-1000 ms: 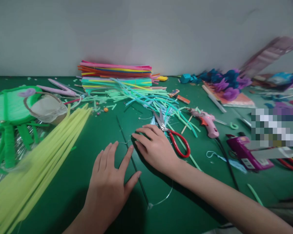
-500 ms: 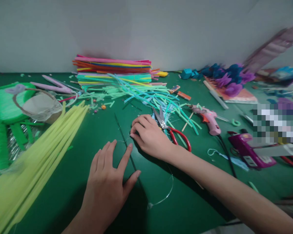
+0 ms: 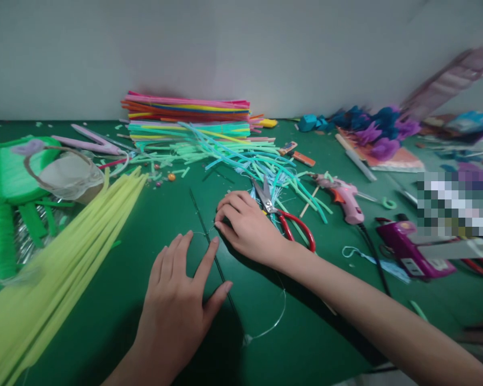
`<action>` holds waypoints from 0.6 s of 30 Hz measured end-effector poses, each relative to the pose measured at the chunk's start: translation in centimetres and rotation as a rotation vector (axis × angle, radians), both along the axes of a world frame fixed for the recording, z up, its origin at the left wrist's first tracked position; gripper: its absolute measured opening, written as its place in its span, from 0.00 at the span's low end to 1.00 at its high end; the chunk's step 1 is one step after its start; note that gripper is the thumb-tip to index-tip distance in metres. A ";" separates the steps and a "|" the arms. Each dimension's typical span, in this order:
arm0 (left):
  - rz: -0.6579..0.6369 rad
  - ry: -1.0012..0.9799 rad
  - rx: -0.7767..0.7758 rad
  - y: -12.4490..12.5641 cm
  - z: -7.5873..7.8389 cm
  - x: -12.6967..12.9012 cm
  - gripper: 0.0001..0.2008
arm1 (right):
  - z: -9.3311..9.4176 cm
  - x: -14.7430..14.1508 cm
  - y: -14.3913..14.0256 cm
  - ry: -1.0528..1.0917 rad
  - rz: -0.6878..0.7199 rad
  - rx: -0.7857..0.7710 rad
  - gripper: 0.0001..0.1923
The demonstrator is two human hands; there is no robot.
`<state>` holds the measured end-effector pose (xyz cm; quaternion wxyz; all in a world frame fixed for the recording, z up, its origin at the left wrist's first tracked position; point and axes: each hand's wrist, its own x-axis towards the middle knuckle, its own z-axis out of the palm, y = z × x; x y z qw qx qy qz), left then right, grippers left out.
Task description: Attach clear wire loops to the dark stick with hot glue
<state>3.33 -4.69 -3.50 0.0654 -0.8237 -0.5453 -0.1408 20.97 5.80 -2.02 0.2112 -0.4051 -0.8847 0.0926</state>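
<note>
A thin dark rod [image 3: 221, 271] lies slantwise on the green table between my two hands. Around its upper part runs a fine clear thread [image 3: 284, 308], which also curves out below my right forearm to a small whitish tuft [image 3: 247, 340] by the rod's near end. My right hand [image 3: 247, 228], to the right of the rod, has thumb and fingers pinched together on the thread; the exact grip is partly hidden. On the left, my left hand [image 3: 179, 295] has its fingers spread low over the table, index tip beside the rod, holding nothing.
Red-handled scissors [image 3: 295, 228] lie just beyond my right hand. Right of them are a pink glue gun [image 3: 344, 198] and a purple tool [image 3: 412, 249]. Yellow-green pipe cleaners [image 3: 76, 257] spread at left; coloured bundles [image 3: 185, 110] lie along the wall. Cut green pieces [image 3: 185, 153] litter the table.
</note>
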 end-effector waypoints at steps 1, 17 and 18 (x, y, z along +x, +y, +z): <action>0.000 0.000 -0.001 0.0 0.0 0.0 0.31 | 0.0 0.0 0.0 0.004 0.002 0.000 0.08; 0.002 -0.003 -0.015 0.0 0.1 0.0 0.31 | -0.3 0.1 0.1 0.047 0.012 -0.014 0.08; 0.002 -0.004 -0.017 0.0 0.1 0.0 0.31 | -0.3 0.1 0.1 0.047 0.013 -0.013 0.08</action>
